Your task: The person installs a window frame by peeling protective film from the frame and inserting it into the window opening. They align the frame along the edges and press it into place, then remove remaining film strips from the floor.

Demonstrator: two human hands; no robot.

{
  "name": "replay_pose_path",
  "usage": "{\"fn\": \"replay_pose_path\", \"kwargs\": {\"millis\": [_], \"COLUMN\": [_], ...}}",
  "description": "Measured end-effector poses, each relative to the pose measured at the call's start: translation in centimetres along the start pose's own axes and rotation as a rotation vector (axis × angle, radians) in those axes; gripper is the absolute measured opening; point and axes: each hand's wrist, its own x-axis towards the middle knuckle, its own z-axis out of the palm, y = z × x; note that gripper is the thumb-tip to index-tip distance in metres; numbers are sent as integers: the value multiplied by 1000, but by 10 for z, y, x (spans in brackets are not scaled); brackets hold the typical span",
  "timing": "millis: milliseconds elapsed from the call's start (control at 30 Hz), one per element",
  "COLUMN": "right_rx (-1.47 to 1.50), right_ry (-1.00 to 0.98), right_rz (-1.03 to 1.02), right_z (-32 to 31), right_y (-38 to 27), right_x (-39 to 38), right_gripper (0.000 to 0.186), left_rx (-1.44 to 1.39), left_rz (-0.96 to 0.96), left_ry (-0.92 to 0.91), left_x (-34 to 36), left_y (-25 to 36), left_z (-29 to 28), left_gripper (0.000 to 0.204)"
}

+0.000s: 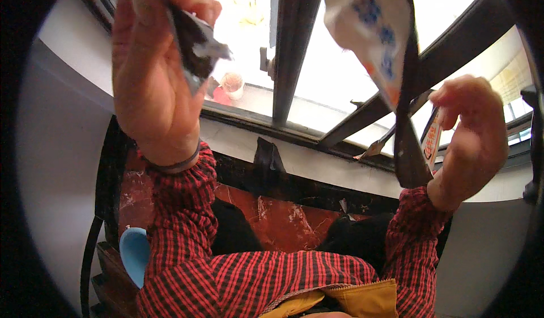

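My left hand is raised at the upper left. Its fingers close around a torn dark strip with ragged white bits on it. On the right, my right hand is raised with curled fingers. They seem to pinch a white strip with orange print, though the contact is partly hidden. Close in front of that hand hangs a crumpled white sheet with blue print, running down into a dark band. Where its upper end is attached lies outside the picture.
A dark-framed window stands ahead, bright behind its panes, with a handle. Beyond the glass is a pale bucket. A dark flap lies over the sill. Below are a red marbled surface and a light-blue rounded object.
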Motion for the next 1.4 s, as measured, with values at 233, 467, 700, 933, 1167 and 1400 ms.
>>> {"fn": "replay_pose_path", "kwargs": {"millis": [233, 467, 700, 933, 1167, 1400], "right_rx": [196, -65, 571, 272, 554, 1344], "right_ry": [-367, -199, -612, -417, -29, 178], "right_rz": [54, -43, -417, 246, 530, 415], "right_z": [0, 12, 19, 75, 70, 42], "right_y": [18, 2, -46, 5, 26, 37], "right_x": [-7, -14, -26, -20, -17, -19], "right_gripper": [90, 49, 19, 12, 9, 29], "left_rx": [-29, 227, 244, 528, 530, 785], "left_rz": [202, 420, 460, 553, 155, 26], "left_ry": [196, 347, -52, 162, -550, -1058], "left_x": [0, -14, 13, -4, -22, -46], "left_y": [40, 86, 61, 33, -14, -68], "left_z": [-28, -48, -38, -15, 42, 77], "left_gripper": [26, 23, 27, 25, 10, 17]}}
